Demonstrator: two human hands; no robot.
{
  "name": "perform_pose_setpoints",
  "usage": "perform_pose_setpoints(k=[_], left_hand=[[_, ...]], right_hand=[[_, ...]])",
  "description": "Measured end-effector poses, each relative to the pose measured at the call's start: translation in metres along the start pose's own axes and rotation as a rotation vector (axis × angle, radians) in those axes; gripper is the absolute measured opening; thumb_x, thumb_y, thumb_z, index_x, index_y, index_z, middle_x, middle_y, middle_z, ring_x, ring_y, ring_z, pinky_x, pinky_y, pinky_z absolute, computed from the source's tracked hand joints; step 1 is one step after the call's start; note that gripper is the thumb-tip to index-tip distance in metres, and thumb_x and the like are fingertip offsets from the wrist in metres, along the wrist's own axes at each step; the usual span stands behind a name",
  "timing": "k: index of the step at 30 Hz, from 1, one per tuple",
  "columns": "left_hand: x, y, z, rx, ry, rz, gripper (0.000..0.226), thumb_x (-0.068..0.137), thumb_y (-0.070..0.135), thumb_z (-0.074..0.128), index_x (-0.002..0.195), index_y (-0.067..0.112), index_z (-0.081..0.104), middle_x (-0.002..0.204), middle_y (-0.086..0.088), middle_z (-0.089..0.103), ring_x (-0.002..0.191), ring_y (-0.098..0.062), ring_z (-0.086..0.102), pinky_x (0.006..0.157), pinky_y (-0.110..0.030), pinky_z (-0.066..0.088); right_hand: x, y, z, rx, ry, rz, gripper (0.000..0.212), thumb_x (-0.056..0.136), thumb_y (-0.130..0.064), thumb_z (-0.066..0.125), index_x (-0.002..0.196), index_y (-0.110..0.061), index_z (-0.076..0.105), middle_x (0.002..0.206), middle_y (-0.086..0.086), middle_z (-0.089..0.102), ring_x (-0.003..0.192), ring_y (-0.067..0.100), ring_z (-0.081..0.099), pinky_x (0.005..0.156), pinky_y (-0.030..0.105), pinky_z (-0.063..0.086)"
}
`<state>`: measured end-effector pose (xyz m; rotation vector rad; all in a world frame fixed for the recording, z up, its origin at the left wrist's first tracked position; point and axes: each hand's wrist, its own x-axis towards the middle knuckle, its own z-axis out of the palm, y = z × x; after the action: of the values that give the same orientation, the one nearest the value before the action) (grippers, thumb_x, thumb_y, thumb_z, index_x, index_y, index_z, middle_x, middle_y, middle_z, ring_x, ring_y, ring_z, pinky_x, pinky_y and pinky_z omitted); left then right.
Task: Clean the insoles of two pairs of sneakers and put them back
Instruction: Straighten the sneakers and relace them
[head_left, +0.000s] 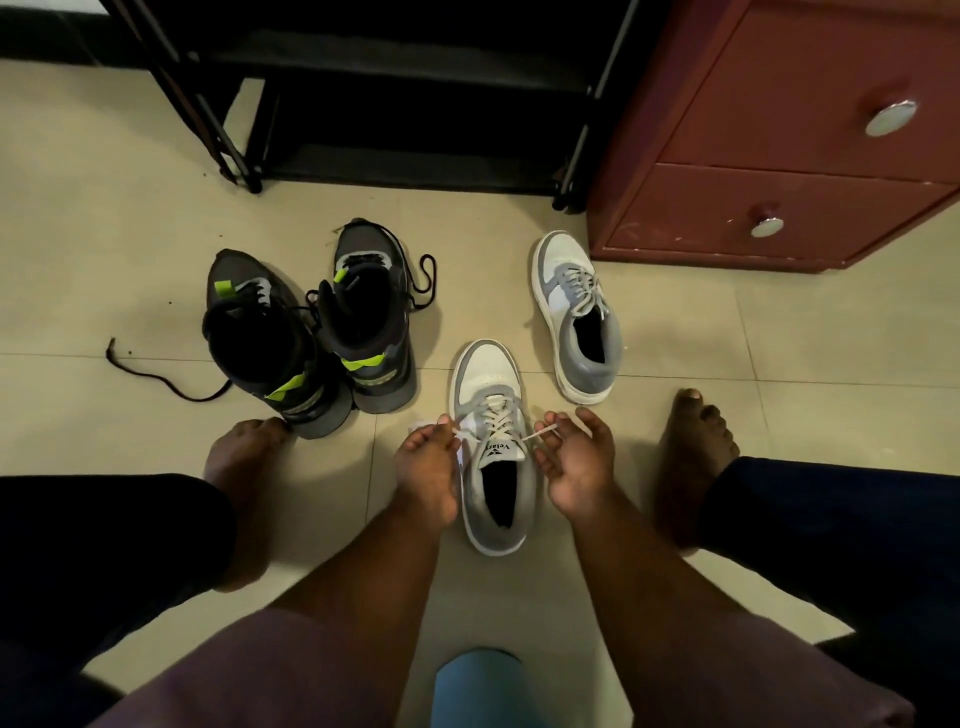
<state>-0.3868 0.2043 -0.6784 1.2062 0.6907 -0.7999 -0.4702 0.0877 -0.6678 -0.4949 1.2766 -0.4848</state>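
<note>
A person is sitting on a tiled floor (130, 218) with four sneakers spread out ahead, and the work is looking to be at the lacing stage on one shoe. Far left, a loose dark lace (156, 375) is trailing across the tiles from the dark pair (306, 332), which is standing upright with neon-green tabs and mouths gaping wide; whether insoles are lying inside cannot be told, the interiors being too dark. Just right of that pair, the left hand (428, 467) is pinching one end of a pale lace between thumb and fingertips, a scrap of something white showing beneath it — too hidden to identify. Between the hands the near grey-and-white sneaker (493, 452) is sitting toe-away, its tongue lifted and its opening dark. The right hand (576, 467) is pinching the other lace end, the remaining fingers loosely curled, so both ends are being drawn outward. Farther right and well apart, the second grey-and-white sneaker (579, 317) is resting near a red drawer cabinet (779, 171), in front of a black shoe rack (405, 104). Whether the laces are being loosened or tightened cannot be read here — either way, the next move is calling for an even pull on both ends.
</note>
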Motion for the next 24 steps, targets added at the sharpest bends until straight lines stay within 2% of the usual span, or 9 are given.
perform_pose_setpoints(k=[2, 5, 7, 9, 10, 12, 13, 17, 24], left_hand=[[-0.007, 0.007, 0.009, 0.053, -0.039, 0.079, 0.008, 0.095, 0.002, 0.058, 0.087, 0.002, 0.059, 0.087, -0.017, 0.065, 0.071, -0.020, 0.065, 0.058, -0.023, 0.055], [-0.026, 0.019, 0.030, 0.170, -0.140, 0.213, 0.004, 0.095, -0.005, 0.054, 0.097, -0.003, 0.057, 0.078, -0.017, 0.060, 0.055, -0.015, 0.062, 0.053, -0.019, 0.054], [-0.035, 0.025, 0.041, 0.357, -0.213, 0.305, 0.008, 0.095, -0.003, 0.055, 0.091, -0.004, 0.062, 0.072, -0.013, 0.060, 0.057, -0.013, 0.058, 0.054, -0.016, 0.050], [-0.043, 0.032, 0.049, 0.467, -0.282, 0.367, 0.017, 0.094, -0.001, 0.056, 0.081, 0.002, 0.066, 0.071, -0.008, 0.062, 0.063, -0.013, 0.055, 0.061, -0.019, 0.048], [-0.048, 0.036, 0.053, 0.479, -0.306, 0.388, 0.021, 0.094, -0.001, 0.056, 0.077, 0.005, 0.066, 0.069, -0.007, 0.063, 0.063, -0.013, 0.055, 0.064, -0.022, 0.048], [-0.056, 0.046, 0.062, 0.463, -0.334, 0.418, 0.023, 0.093, -0.002, 0.055, 0.075, 0.006, 0.066, 0.067, -0.006, 0.063, 0.062, -0.013, 0.056, 0.066, -0.024, 0.048], [-0.059, 0.050, 0.064, 0.438, -0.339, 0.419, 0.022, 0.093, -0.001, 0.055, 0.076, 0.007, 0.066, 0.067, -0.007, 0.063, 0.062, -0.014, 0.056, 0.066, -0.025, 0.048], [-0.069, 0.063, 0.070, 0.353, -0.379, 0.399, 0.012, 0.095, 0.006, 0.060, 0.086, 0.008, 0.068, 0.069, -0.005, 0.064, 0.062, -0.014, 0.059, 0.062, -0.022, 0.049], [-0.078, 0.079, 0.077, 0.207, -0.463, 0.398, 0.014, 0.091, -0.003, 0.061, 0.095, 0.007, 0.070, 0.076, -0.004, 0.072, 0.070, -0.013, 0.065, 0.072, -0.022, 0.056]], right_hand=[[-0.011, -0.010, 0.006, -0.199, -0.088, -0.174, 0.028, 0.090, 0.005, 0.052, 0.108, -0.015, 0.050, 0.085, 0.010, 0.065, 0.067, 0.016, 0.060, 0.062, 0.025, 0.044], [-0.026, -0.026, 0.026, -0.533, -0.257, -0.407, 0.023, 0.087, 0.012, 0.050, 0.099, -0.003, 0.062, 0.084, 0.011, 0.065, 0.070, 0.010, 0.060, 0.066, 0.021, 0.047], [-0.035, -0.037, 0.041, -0.715, -0.384, -0.524, 0.026, 0.090, 0.014, 0.045, 0.100, 0.000, 0.065, 0.092, 0.013, 0.066, 0.079, 0.009, 0.061, 0.073, 0.018, 0.049], [-0.042, -0.050, 0.050, -0.902, -0.475, -0.670, 0.033, 0.090, 0.015, 0.043, 0.106, -0.001, 0.067, 0.104, 0.010, 0.067, 0.095, 0.014, 0.063, 0.086, 0.019, 0.049], [-0.045, -0.058, 0.053, -0.979, -0.511, -0.706, 0.035, 0.091, 0.015, 0.043, 0.110, -0.001, 0.067, 0.108, 0.006, 0.066, 0.102, 0.015, 0.062, 0.087, 0.015, 0.048], [-0.055, -0.074, 0.057, -1.091, -0.573, -0.726, 0.037, 0.090, 0.016, 0.042, 0.115, 0.002, 0.065, 0.113, 0.002, 0.063, 0.106, 0.012, 0.059, 0.076, 0.003, 0.044], [-0.058, -0.082, 0.058, -1.129, -0.593, -0.759, 0.037, 0.089, 0.016, 0.043, 0.115, 0.002, 0.066, 0.116, 0.003, 0.065, 0.107, 0.010, 0.058, 0.075, 0.000, 0.042], [-0.064, -0.105, 0.059, -1.206, -0.578, -0.941, 0.039, 0.090, 0.010, 0.048, 0.117, -0.011, 0.068, 0.118, 0.001, 0.067, 0.112, 0.003, 0.057, 0.090, -0.002, 0.034], [-0.074, -0.111, 0.058, -1.169, -0.494, -1.108, 0.036, 0.089, 0.006, 0.055, 0.118, -0.011, 0.067, 0.116, 0.001, 0.068, 0.109, 0.008, 0.061, 0.091, 0.001, 0.036]])
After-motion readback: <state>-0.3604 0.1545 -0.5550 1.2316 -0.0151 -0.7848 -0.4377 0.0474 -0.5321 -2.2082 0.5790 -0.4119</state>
